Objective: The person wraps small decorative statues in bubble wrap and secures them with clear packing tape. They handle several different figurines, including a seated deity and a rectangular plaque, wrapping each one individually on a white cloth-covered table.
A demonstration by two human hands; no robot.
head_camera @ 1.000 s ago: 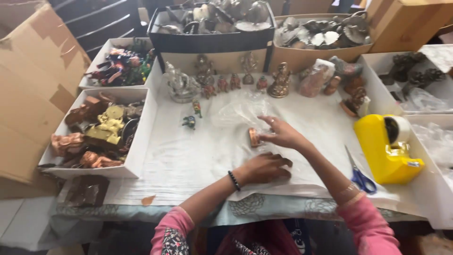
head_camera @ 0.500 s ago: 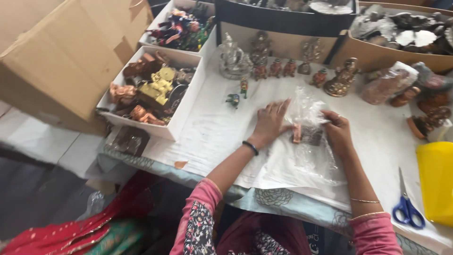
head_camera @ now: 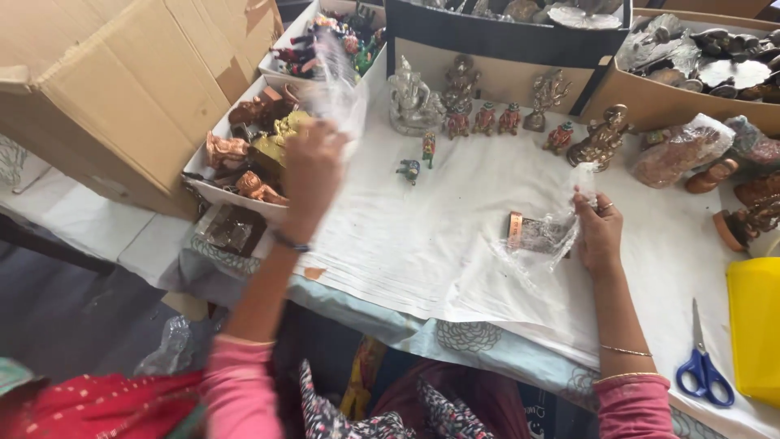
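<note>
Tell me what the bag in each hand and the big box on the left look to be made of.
Both bags, left and right, look like thin clear plastic: see-through, crinkled, glinting. The box looks like plain brown cardboard, matte, with folded flaps.

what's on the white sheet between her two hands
In the head view, mostly bare white sheet between left hand and right hand; only the bagged small figure the right hand holds.

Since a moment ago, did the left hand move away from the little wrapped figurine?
Yes. The left hand rose leftward with a clear plastic bag, toward the white tray of figurines, leaving the wrapped figurine.
</note>
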